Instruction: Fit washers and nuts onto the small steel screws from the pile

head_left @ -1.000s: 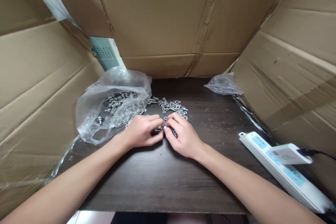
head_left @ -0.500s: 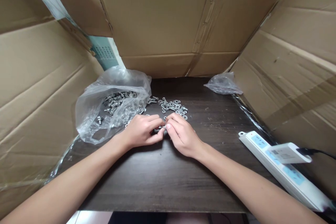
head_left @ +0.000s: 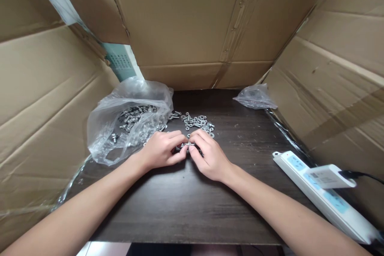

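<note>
My left hand (head_left: pixel 162 150) and my right hand (head_left: pixel 208 156) meet at the middle of the dark wooden table (head_left: pixel 186 204), fingertips pinched together on a small metal bolt (head_left: pixel 189 144) held between them. Just behind the hands lies a loose scatter of nuts and washers (head_left: pixel 198 122). To the left, an open clear plastic bag (head_left: pixel 126 124) holds several more bolts, close to my left wrist.
Cardboard walls (head_left: pixel 186 20) enclose the table on the left, back and right. A crumpled small plastic bag (head_left: pixel 255 97) lies at the back right. A white power strip (head_left: pixel 324 194) with a white plug adapter (head_left: pixel 328 176) runs along the right edge.
The hands stay together in place; the fingers have shifted slightly around the bolt, which now shows a little more between the fingertips.
</note>
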Demonstrator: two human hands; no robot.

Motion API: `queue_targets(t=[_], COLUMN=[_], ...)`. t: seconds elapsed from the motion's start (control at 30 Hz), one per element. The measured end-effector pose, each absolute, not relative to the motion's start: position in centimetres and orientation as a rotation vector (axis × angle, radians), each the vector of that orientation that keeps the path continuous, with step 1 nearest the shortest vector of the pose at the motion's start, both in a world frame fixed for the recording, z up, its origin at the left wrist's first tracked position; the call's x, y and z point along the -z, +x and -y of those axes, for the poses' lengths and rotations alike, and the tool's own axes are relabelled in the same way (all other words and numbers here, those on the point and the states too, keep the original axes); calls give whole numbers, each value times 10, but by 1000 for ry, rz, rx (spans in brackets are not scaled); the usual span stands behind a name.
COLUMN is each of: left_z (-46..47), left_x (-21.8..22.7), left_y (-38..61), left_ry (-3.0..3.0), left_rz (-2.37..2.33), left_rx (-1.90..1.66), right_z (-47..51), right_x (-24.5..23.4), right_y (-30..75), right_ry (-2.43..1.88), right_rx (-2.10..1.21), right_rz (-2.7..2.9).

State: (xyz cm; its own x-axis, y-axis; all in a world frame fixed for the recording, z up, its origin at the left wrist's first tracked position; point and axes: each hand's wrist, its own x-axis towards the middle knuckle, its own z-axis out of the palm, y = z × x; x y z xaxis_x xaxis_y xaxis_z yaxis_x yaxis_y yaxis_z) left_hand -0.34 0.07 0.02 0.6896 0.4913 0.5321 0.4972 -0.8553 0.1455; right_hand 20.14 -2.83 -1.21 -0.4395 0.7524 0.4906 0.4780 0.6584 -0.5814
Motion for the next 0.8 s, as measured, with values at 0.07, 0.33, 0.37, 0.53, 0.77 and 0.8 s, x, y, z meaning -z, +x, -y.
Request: queue_targets(t=[0.07,0.33,0.37,0.53,0.77,0.8], left_z=[-1,-1,-1,-2,-2,-2], left_x=[0,0,0,1,1,0], left_y=[-3,-4,-4,-4,-4,-4], left_ry=[-2878,-2888,-2887,-2889,-2888,-2891], left_rz=[839,857,865,878,879,879], left_rx=[890,902,905,918,924,920], right_z=[28,29,29,29,29,29], right_x=[13,12,12,12,11,10], right_y=[202,202,202,202,202,202], right_ry=[-946,-962,-968,-971,-980,-985], right_rx=[-458,-469,-464,-441,-440,-441], right_rz=[2132,2108,2096,2081,2104,2105])
